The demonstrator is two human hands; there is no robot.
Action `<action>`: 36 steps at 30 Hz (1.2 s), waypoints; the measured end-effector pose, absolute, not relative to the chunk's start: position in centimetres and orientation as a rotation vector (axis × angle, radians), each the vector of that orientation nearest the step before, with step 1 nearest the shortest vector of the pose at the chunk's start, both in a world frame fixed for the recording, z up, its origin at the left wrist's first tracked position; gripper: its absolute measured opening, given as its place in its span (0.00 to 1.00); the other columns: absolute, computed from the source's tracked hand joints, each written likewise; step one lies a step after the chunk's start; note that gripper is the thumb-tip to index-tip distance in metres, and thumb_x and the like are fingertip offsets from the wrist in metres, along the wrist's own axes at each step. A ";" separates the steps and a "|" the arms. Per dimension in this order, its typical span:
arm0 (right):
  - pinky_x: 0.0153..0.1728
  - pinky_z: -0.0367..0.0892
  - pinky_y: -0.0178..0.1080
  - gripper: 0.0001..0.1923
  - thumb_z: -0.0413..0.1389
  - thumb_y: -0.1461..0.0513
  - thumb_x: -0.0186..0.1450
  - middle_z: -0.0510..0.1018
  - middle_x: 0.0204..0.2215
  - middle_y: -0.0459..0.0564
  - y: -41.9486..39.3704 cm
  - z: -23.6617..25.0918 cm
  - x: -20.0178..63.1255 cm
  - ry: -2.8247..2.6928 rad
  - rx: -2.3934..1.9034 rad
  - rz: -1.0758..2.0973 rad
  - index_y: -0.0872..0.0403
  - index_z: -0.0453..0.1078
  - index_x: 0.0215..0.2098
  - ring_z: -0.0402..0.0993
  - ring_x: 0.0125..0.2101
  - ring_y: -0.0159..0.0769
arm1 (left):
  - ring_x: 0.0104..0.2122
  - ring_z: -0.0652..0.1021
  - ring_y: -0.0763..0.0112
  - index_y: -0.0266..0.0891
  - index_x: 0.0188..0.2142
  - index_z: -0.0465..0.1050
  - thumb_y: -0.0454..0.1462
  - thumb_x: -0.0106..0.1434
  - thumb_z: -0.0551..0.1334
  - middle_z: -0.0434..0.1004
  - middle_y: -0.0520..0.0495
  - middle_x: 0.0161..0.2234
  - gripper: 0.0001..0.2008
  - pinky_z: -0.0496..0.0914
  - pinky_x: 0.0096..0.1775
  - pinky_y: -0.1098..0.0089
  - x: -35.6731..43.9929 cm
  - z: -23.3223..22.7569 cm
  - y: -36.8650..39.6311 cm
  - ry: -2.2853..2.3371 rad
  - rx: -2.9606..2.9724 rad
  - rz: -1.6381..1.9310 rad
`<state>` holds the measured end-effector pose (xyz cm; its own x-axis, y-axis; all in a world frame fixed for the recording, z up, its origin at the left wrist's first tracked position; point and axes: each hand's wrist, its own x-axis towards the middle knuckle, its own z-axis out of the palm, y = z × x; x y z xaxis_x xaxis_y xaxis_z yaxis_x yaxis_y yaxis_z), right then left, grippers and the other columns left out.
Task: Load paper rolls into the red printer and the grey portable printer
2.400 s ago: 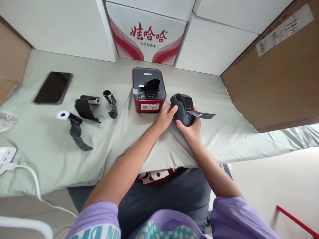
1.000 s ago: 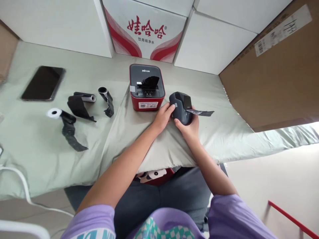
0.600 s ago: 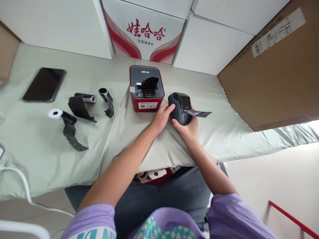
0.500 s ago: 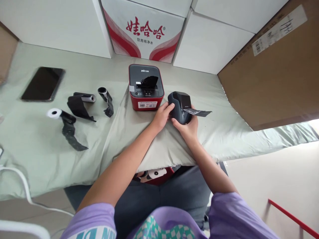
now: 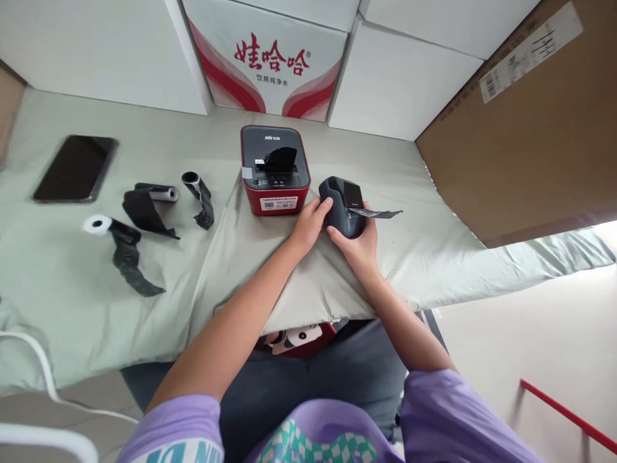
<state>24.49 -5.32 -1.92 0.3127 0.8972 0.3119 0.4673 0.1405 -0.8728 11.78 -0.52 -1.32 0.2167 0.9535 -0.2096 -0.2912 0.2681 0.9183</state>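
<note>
I have the small dark printer (image 5: 343, 206) on the green cloth (image 5: 434, 251), just right of the red printer (image 5: 274, 168): my right hand (image 5: 359, 247) cups its near side, my left hand (image 5: 308, 225) curls fingertips on its left flank. A black strip (image 5: 383, 213) pokes out rightward, its slot hidden, I think; holding the body square should keep it from tearing. Rolls (image 5: 144, 209) and phone (image 5: 74, 168) lie left, cartons (image 5: 270, 58) behind

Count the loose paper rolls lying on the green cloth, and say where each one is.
3, all left of the red printer: one roll nearest the table edge, one behind it near the phone, one closest to the printer. Others may sit hidden inside the printers.
</note>
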 end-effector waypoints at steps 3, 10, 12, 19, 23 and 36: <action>0.62 0.66 0.55 0.50 0.73 0.48 0.47 0.73 0.60 0.63 -5.3 -2.0 24.6 -1.305 -1.491 0.502 0.56 0.64 0.63 0.71 0.60 0.54 | 0.20 0.65 0.79 0.41 0.30 0.64 0.54 0.67 0.63 0.60 0.58 0.21 0.22 0.60 0.23 0.76 11.9 -1.6 -0.4 0.988 0.919 1.030; 0.62 0.66 0.55 0.52 0.72 0.47 0.47 0.75 0.59 0.62 -5.3 -1.8 24.9 -1.254 -1.552 0.532 0.55 0.62 0.64 0.72 0.59 0.54 | 0.21 0.70 0.73 0.42 0.32 0.69 0.61 0.68 0.57 0.62 0.55 0.20 0.26 0.65 0.25 0.72 12.0 -3.1 0.1 1.058 1.092 1.034; 0.61 0.67 0.55 0.53 0.72 0.47 0.46 0.75 0.58 0.62 -5.2 -1.8 25.0 -1.217 -1.585 0.541 0.56 0.62 0.65 0.73 0.58 0.53 | 0.24 0.73 0.71 0.42 0.34 0.71 0.61 0.69 0.55 0.65 0.54 0.21 0.26 0.69 0.28 0.70 12.0 -3.5 0.2 1.078 1.179 1.050; 0.57 0.70 0.55 0.57 0.72 0.46 0.46 0.76 0.53 0.60 -4.9 -2.4 25.8 -1.214 -1.632 0.455 0.56 0.57 0.67 0.75 0.53 0.52 | 0.40 0.80 0.63 0.40 0.45 0.75 0.48 0.75 0.53 0.79 0.46 0.33 0.18 0.74 0.46 0.64 11.9 -3.5 -0.5 1.238 1.491 1.119; 0.57 0.71 0.55 0.61 0.72 0.47 0.46 0.74 0.52 0.58 -4.7 -3.0 26.2 -1.313 -1.621 0.362 0.54 0.50 0.70 0.75 0.52 0.52 | 0.46 0.81 0.62 0.39 0.59 0.69 0.42 0.74 0.55 0.81 0.42 0.43 0.18 0.73 0.52 0.62 11.9 -3.7 -0.8 1.312 1.655 1.180; 0.61 0.64 0.61 0.57 0.69 0.50 0.51 0.66 0.61 0.66 -4.2 -4.0 26.3 -1.499 -1.522 0.148 0.53 0.47 0.70 0.66 0.61 0.57 | 0.51 0.80 0.58 0.37 0.59 0.70 0.32 0.70 0.58 0.75 0.37 0.56 0.19 0.74 0.52 0.62 10.4 -0.1 -0.6 1.375 2.264 0.997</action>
